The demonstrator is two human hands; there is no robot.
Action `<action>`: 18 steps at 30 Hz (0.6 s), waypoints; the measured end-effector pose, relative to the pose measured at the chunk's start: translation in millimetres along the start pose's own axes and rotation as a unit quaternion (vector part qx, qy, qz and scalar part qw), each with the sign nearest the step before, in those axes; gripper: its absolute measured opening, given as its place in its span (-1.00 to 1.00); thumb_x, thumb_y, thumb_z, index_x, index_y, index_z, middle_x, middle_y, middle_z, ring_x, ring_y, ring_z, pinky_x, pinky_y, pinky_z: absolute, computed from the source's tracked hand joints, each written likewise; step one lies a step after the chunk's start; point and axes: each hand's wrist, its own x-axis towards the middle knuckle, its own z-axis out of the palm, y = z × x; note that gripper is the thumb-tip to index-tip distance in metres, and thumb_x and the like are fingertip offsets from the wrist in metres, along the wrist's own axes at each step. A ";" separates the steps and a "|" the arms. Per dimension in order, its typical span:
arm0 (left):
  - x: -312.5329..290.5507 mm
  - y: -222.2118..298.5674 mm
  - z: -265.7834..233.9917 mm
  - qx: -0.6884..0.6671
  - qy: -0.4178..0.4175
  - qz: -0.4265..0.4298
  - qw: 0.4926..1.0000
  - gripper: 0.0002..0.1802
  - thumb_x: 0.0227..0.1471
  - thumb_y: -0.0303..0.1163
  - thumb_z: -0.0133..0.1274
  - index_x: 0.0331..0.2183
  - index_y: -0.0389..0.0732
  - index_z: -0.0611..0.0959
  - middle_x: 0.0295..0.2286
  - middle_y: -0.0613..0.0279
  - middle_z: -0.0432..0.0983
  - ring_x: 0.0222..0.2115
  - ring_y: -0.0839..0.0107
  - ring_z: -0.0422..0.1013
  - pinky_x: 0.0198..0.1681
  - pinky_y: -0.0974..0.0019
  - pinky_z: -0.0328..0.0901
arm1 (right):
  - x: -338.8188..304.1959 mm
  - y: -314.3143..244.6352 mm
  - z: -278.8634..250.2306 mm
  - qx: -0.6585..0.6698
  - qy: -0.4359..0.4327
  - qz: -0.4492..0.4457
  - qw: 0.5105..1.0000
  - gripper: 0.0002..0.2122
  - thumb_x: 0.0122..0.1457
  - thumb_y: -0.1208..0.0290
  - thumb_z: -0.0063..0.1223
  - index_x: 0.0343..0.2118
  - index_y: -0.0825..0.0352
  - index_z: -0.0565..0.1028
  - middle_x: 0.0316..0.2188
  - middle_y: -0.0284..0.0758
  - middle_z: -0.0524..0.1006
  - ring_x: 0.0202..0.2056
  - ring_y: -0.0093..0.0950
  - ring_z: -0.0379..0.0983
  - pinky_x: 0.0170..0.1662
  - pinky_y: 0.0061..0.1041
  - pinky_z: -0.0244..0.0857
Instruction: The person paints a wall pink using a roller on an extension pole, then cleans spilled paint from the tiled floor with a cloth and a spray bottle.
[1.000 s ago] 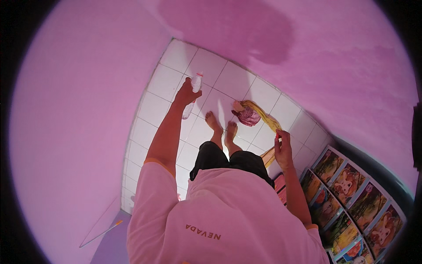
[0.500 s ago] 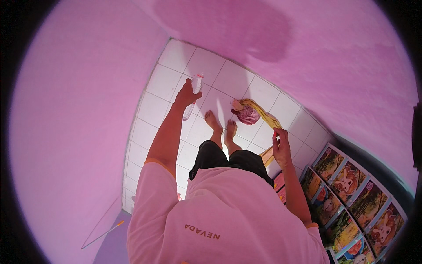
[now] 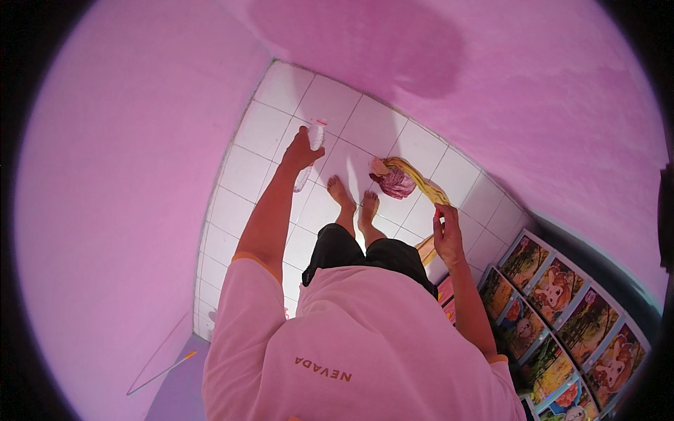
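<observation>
My left hand (image 3: 302, 151) is wrapped around a clear plastic bottle (image 3: 316, 137), held out in front over the tiled floor. The bottle leans, and a red ring shows at its neck; its middle is hidden by my fingers. Over on the right, my right hand (image 3: 448, 237) pinches a small red cap (image 3: 438, 214) between thumb and fingertips. Just beyond that hand, a yellow cloth (image 3: 425, 184) trails across the floor from a bunched maroon cloth (image 3: 397, 182).
My bare feet (image 3: 338, 191) stand on white tiles (image 3: 281, 88). Pink walls (image 3: 126, 175) meet in the far corner. A drawer cabinet (image 3: 562, 281) with cartoon pictures stands at the right. A thin stick with an orange end (image 3: 165, 372) is at the lower left.
My left hand and the bottle have shifted very slightly right and nearer. My right hand has moved a touch to the left, with its pinch kept. The cloths lie as before.
</observation>
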 end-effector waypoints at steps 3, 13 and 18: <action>-5.8 -0.3 0.3 -0.019 0.012 0.004 1.000 -0.23 -0.28 -0.16 0.21 -0.08 -0.25 0.21 -0.14 -0.17 0.34 -0.15 -0.04 0.38 -0.12 0.05 0.31 | 0.6 -4.3 3.3 0.012 0.002 -0.005 1.000 -0.74 0.14 0.59 -0.13 -0.07 0.35 0.33 -0.24 -0.21 0.34 -0.23 -0.38 0.33 -0.20 -0.47 0.27; -69.9 1.2 12.4 -0.062 0.062 0.089 0.992 -0.12 -0.21 -0.16 0.22 0.09 -0.23 0.17 -0.07 -0.11 0.33 -0.08 0.02 0.34 -0.05 0.15 0.27 | 13.7 -52.9 20.6 0.054 -0.068 -0.030 0.996 -0.71 0.11 0.59 -0.07 -0.07 0.31 0.34 -0.22 -0.25 0.36 -0.25 -0.45 0.36 -0.35 -0.57 0.30; -129.7 18.3 28.3 -0.065 0.025 0.138 0.988 -0.14 -0.24 -0.14 0.25 0.06 -0.28 0.24 -0.03 -0.12 0.28 -0.04 0.05 0.30 -0.02 0.17 0.25 | 24.8 -97.3 38.9 0.095 -0.098 -0.084 0.987 -0.72 0.09 0.59 0.00 -0.09 0.32 0.36 -0.20 -0.27 0.37 -0.25 -0.51 0.36 -0.35 -0.62 0.26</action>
